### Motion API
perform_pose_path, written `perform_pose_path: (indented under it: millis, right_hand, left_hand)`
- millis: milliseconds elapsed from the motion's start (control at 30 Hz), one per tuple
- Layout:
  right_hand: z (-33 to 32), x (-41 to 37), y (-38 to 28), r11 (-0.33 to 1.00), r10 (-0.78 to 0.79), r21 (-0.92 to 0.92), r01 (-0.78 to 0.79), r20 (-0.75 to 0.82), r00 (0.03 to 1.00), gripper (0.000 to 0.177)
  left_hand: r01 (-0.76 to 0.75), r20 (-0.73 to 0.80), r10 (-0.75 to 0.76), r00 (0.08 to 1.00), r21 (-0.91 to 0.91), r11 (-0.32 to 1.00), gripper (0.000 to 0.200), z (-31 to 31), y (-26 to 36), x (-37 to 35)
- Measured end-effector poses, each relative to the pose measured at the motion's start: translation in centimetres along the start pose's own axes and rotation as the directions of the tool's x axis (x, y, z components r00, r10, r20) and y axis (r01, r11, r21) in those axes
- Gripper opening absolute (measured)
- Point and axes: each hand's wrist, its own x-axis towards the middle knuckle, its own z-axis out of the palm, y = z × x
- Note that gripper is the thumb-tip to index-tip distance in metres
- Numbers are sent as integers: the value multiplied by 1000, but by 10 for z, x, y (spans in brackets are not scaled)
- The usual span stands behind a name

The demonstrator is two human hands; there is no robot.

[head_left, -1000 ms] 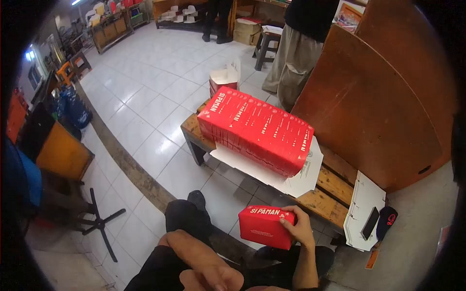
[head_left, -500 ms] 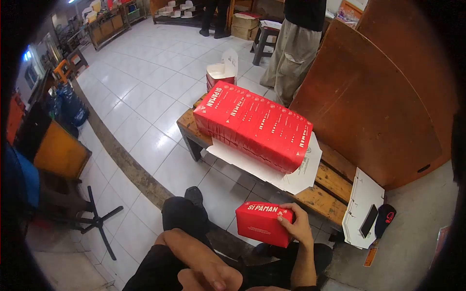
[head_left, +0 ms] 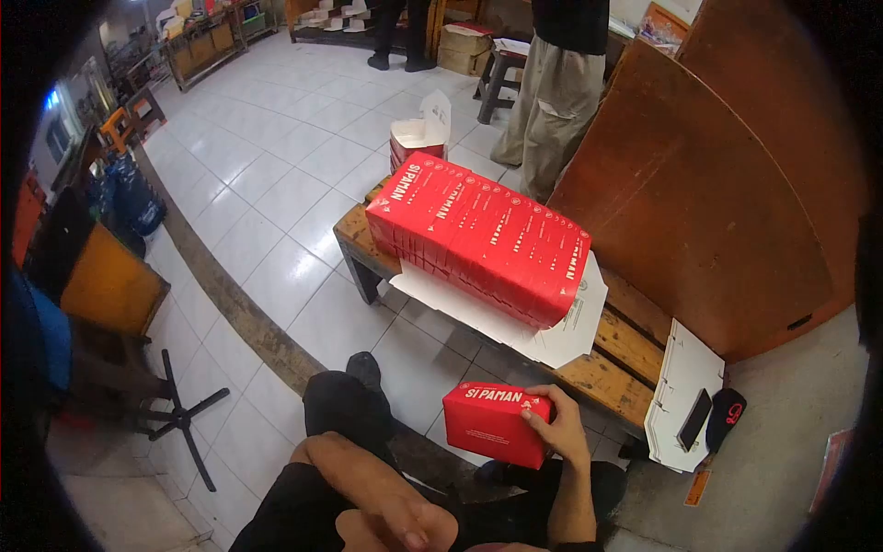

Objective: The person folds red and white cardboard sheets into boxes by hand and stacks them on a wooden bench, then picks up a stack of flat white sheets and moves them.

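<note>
My right hand (head_left: 556, 425) grips the right end of a red cardboard box (head_left: 494, 431) printed "SI PAMAN", with thumb and fingers over its top edge. The box is held up in front of my lap, apart from the bench. My left hand (head_left: 405, 529) rests low by my lap at the bottom edge of the view, and its fingers are too hidden to read. Ahead, flat red cartons of the same print (head_left: 478, 239) stand packed in a long row on white cardboard sheets (head_left: 556, 348).
A slatted wooden bench (head_left: 602, 368) bears the row. At its far end stands an open red-and-white box (head_left: 418, 138). A phone (head_left: 694, 419) lies on white flat cartons (head_left: 676, 386) beside a dark cap (head_left: 727, 419). Brown boards (head_left: 717, 193) lean behind; a person (head_left: 556, 101) stands nearby.
The red box and my right hand have shifted very slightly left in view. The person in light trousers has moved a little. The row of cartons is unchanged.
</note>
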Motion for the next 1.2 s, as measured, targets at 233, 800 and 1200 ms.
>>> perform_pose_path:
  millis: [233,800,1200]
  right_hand:
    - [1,0,-2,1000,-3,-10,3,21,1000,39]
    - [1,0,-2,999,-9,-32,10,50,999,37]
    - [2,0,-7,1000,2,-20,-1,56,998,38]
  left_hand:
    - [7,-20,-8,1000,-21,1000,15,3,1,-1]
    - [67,-81,-73,994,-75,995,7,13,3,-3]
    - [75,-153,-90,984,-101,992,2,25,5,-4]
